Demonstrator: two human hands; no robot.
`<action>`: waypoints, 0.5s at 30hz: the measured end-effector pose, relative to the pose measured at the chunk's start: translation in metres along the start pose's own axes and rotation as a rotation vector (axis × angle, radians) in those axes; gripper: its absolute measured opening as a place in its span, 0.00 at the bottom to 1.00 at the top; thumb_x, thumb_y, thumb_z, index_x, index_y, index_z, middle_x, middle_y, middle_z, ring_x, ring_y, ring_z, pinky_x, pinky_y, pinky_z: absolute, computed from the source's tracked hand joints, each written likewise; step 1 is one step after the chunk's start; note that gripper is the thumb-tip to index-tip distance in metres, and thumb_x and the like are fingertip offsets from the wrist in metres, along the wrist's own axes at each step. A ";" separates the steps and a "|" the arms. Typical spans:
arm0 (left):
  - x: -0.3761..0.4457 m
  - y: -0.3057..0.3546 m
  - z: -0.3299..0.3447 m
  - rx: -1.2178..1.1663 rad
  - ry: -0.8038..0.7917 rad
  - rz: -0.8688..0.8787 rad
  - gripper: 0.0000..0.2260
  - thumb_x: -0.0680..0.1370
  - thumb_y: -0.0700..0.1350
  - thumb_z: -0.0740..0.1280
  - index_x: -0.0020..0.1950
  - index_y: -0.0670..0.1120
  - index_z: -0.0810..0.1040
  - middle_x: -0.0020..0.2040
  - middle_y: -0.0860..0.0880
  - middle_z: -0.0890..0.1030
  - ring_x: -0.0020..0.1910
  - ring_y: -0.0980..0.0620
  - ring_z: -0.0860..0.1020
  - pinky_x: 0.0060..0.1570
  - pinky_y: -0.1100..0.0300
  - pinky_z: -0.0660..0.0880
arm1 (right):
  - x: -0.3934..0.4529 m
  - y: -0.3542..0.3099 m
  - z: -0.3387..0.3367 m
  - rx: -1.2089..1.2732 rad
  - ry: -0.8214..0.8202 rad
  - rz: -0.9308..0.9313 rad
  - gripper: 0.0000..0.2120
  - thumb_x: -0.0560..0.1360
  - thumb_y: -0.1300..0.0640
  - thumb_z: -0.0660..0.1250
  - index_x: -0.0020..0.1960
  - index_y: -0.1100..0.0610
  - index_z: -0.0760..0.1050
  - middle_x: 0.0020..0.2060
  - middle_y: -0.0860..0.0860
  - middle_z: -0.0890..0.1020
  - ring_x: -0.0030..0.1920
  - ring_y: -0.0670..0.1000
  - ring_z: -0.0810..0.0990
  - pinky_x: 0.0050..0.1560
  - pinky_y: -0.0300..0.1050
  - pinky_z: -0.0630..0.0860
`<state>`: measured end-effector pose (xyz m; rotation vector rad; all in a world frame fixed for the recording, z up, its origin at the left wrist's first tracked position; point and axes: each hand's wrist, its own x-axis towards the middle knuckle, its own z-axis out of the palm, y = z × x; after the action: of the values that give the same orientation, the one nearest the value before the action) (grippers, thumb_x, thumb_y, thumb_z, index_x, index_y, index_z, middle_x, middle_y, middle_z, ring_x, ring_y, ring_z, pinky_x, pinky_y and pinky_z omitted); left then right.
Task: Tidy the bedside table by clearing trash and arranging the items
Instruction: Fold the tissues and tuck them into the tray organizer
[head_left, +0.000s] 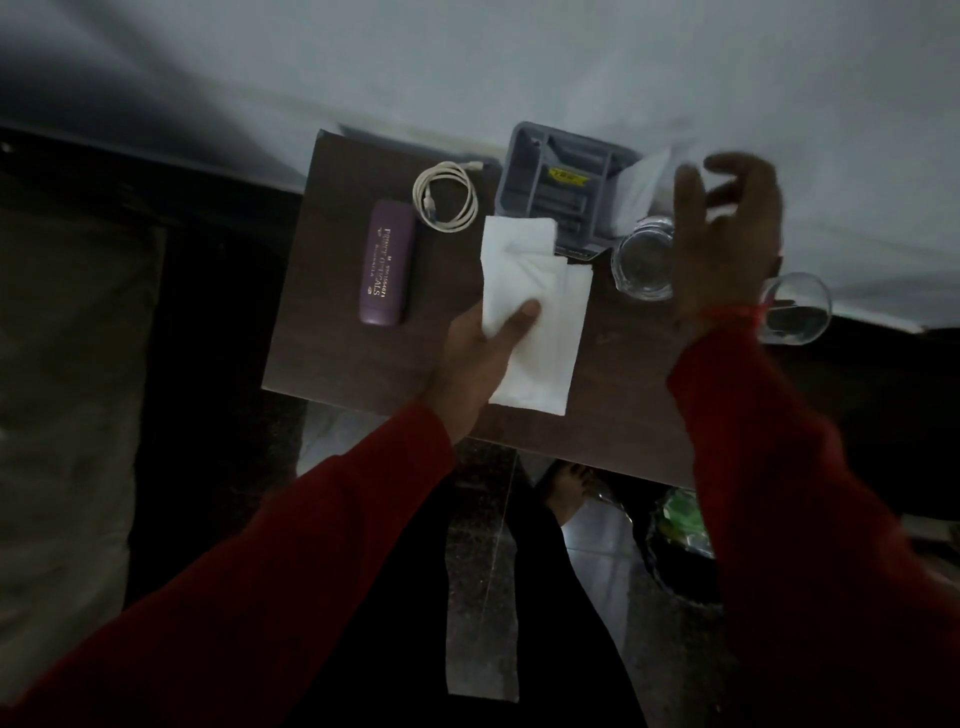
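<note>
Red sleeves run up from the bottom of the view to both hands over the dark wooden tabletop (332, 332). The left hand (483, 358) lies palm up, its thumb pinching the near left side of a white tissue (535, 312) that spreads flat across the middle of the tabletop. The right hand (727, 244) hovers blurred, to the right of the tissue, fingers spread wide and curled, holding nothing, with a red thread at its wrist.

Just left of that hand, and right of the tissue, stands a clear glass tumbler (644, 265); a second glass (795, 309) sits farther right, at the tabletop's right edge. Behind the tissue a grey compartment organiser (561, 182) touches its far edge, with a white paper (641, 187) leaning at the organiser's right side. Left of the tissue lie a coiled white cable (445, 197) and a purple spectacle case (387, 262), apart from each other. Bare wood stays open left of the tissue along the near edge. Below the near right corner, on the floor, stands a dark bin (675, 551) with green scraps inside.
</note>
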<state>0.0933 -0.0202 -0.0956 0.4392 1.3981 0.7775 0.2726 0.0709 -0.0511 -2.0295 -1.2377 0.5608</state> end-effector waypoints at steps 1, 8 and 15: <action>-0.001 0.001 0.001 -0.028 0.004 -0.002 0.11 0.81 0.48 0.70 0.61 0.45 0.83 0.58 0.46 0.87 0.57 0.48 0.85 0.59 0.50 0.82 | -0.018 0.000 0.000 0.112 -0.077 0.115 0.12 0.77 0.47 0.67 0.54 0.55 0.79 0.47 0.47 0.80 0.45 0.42 0.79 0.52 0.34 0.77; -0.003 0.006 0.008 -0.175 0.048 -0.019 0.12 0.83 0.51 0.66 0.59 0.46 0.84 0.57 0.44 0.87 0.54 0.48 0.86 0.55 0.51 0.83 | -0.099 0.019 0.021 0.441 -0.452 0.496 0.09 0.79 0.57 0.68 0.55 0.60 0.82 0.50 0.56 0.86 0.52 0.57 0.85 0.54 0.58 0.82; 0.006 0.012 -0.007 -0.399 0.147 -0.061 0.11 0.83 0.53 0.66 0.60 0.49 0.83 0.59 0.45 0.86 0.58 0.44 0.85 0.60 0.43 0.81 | -0.065 0.008 0.020 0.444 -0.306 0.375 0.06 0.80 0.61 0.66 0.54 0.61 0.80 0.42 0.46 0.82 0.42 0.37 0.79 0.49 0.34 0.77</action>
<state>0.0835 -0.0092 -0.0923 0.0303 1.3421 1.0271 0.2349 0.0166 -0.0699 -1.8351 -0.7942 1.2446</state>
